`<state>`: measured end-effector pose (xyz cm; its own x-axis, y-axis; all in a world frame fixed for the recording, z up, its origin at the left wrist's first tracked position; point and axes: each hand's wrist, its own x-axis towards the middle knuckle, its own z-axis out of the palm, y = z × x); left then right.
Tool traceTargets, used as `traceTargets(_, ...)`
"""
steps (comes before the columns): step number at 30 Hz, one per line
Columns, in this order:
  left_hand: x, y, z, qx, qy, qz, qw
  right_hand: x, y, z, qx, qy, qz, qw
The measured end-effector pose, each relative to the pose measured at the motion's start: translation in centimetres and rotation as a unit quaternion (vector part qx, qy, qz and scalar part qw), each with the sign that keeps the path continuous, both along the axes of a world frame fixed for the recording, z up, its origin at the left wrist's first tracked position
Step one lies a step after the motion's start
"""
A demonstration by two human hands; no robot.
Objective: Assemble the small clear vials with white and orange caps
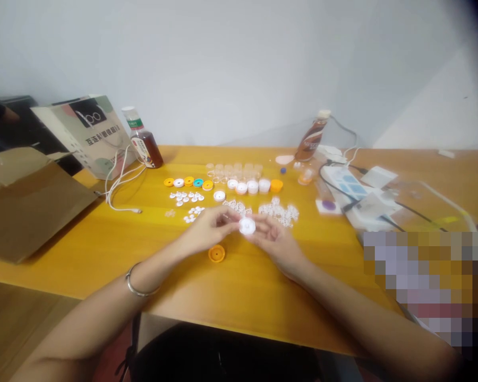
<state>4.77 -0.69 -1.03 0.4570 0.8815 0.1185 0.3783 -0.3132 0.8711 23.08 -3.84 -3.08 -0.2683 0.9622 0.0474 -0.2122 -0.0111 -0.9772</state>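
Note:
Between my two hands, above the table, is a round white plastic cap-like piece. The fingers of my left hand pinch its left side, and my right hand grips it from the right. An orange round piece with a small centre hole lies on the table below my left hand. Behind my hands are small white discs and two heaps of small white parts. Farther back runs a row of orange, white and teal round pieces, with clear cups behind it.
A cardboard box, a paper bag and a bottle of dark drink stand at the left, with a white cable nearby. Another bottle and a power strip with cables are on the right.

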Motion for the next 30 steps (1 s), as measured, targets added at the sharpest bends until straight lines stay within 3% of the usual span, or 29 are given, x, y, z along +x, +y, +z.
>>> traceTargets(6, -0.2, -0.6, 1.3, 0.144, 0.038, 0.026, 0.988, -0.1, 0.0, 0.1, 0.0, 0.008, -0.027, 1.0)
traceTargets(10, 0.0, -1.3, 1.5, 0.221, 0.071, -0.013, 0.973, -0.1, 0.0, 0.0, 0.01, 0.012, -0.029, 0.999)
traceTargets(15, 0.2, -1.5, 1.0, 0.229, 0.105, -0.034, 0.967, -0.3, 0.0, 0.1, 0.018, 0.011, -0.028, 0.999)
traceTargets(30, 1.3, -2.4, 0.8, 0.238, 0.175, 0.049, 0.954, -0.9, -0.7, -0.6, 0.052, -0.024, -0.054, 0.997)
